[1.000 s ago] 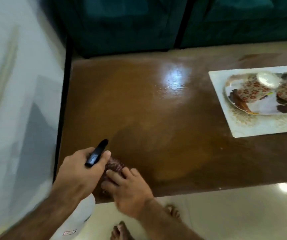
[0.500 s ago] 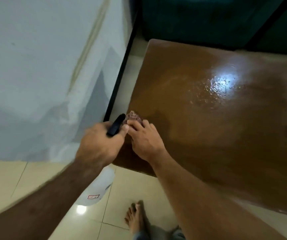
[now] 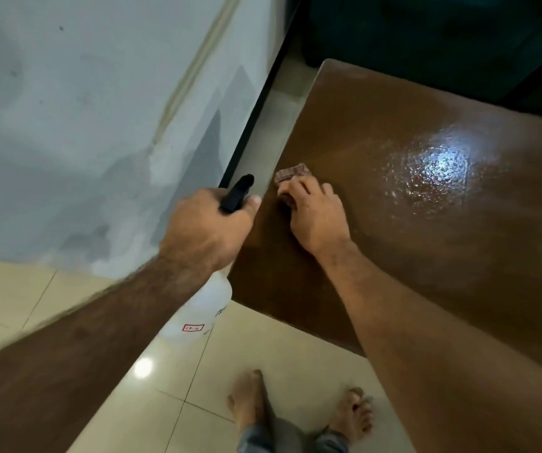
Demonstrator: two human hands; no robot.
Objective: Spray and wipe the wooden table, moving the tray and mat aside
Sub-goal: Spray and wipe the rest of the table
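One crumpled cloth (image 3: pixel 291 178) on glossy wooden table (image 3: pixel 426 223).

Worn on the head, looking steeply down and forward, tilted. Close over the wooden table (image 3: pixel 426 223) corner at right of frame, wall (image 3: pixel 83 109) upper left, floor tiles (image 3: pixel 165 403) and bare feet along the bottom.

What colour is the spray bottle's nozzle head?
Black, on the spray bottle with a white body; head view.
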